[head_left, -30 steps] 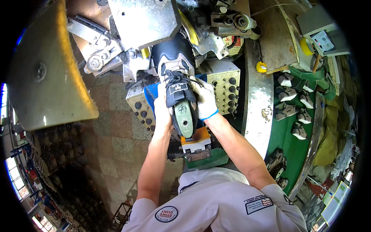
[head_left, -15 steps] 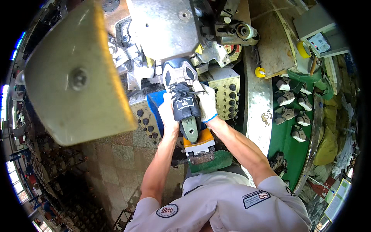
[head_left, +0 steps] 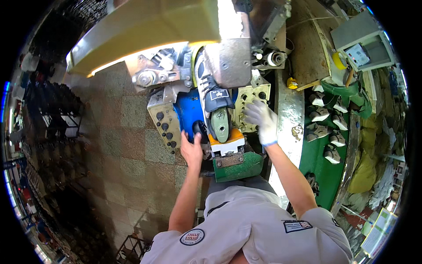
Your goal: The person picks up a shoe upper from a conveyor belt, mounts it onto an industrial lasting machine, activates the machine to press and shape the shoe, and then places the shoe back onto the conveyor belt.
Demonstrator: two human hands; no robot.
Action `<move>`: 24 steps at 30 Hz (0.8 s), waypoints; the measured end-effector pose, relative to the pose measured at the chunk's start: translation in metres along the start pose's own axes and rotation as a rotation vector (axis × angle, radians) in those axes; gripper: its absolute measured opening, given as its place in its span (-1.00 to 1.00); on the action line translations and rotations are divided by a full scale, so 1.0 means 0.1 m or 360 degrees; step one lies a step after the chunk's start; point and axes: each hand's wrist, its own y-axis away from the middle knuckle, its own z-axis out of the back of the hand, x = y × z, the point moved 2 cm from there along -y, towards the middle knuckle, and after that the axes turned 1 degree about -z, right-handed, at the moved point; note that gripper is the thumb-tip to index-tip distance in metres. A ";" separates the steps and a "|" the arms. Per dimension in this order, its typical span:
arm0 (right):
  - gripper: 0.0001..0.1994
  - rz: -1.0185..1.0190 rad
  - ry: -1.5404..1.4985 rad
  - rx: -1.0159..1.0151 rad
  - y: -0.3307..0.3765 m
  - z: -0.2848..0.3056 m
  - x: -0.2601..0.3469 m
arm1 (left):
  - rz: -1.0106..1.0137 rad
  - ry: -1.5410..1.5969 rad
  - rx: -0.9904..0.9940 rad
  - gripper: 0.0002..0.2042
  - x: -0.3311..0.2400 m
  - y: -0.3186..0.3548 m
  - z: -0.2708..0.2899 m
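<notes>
A dark and white shoe [head_left: 214,97] sits sole-up on the machine, its green insole [head_left: 221,125] facing me and its toe under a grey metal head [head_left: 228,61]. An orange and white block [head_left: 226,141] lies below the heel. My bare left hand [head_left: 192,150] reaches to the left of the shoe, fingers curled on a black knob [head_left: 200,128] beside the blue panel [head_left: 187,112]. My right hand [head_left: 262,121], in a white glove, hovers with fingers spread over the beige control panel [head_left: 250,94] to the right of the shoe, holding nothing.
A second beige panel with black knobs [head_left: 163,119] stands at the left. A green block [head_left: 237,166] juts toward me. Several shoes [head_left: 325,123] lie on a green conveyor [head_left: 318,176] at the right. A grey control box [head_left: 360,42] is at the far right. The floor is tiled [head_left: 127,145].
Both hands have let go of the shoe. The left moved down to the black knob, the right went out over the right panel. The view has shifted closer under the machine head.
</notes>
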 end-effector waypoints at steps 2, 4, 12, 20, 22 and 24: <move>-0.46 0.0083 -0.0070 0.0005 0.33 0.45 0.13 | 0.0068 -0.0252 0.0217 -0.09 0.34 0.33 -0.16; -0.51 -0.0006 -0.0094 -0.0098 0.58 0.81 0.18 | -0.0355 -0.0683 0.0086 0.01 0.57 0.36 -0.38; -0.55 -0.0175 0.0268 -0.0273 0.77 0.92 0.11 | -0.0143 -0.0565 0.0204 -0.29 0.38 0.05 -0.27; -0.47 0.0052 0.0433 -0.0124 0.84 0.52 0.60 | -0.0200 -0.0573 0.0117 -0.39 -0.28 0.60 0.74; -0.46 0.0038 0.0361 0.0057 0.96 0.31 0.74 | -0.0184 -0.0346 0.0153 -0.49 -0.95 0.77 1.29; -0.42 0.0032 0.0299 0.0262 1.09 -0.03 0.82 | -0.0142 -0.0026 0.0244 -0.58 -1.48 0.87 1.75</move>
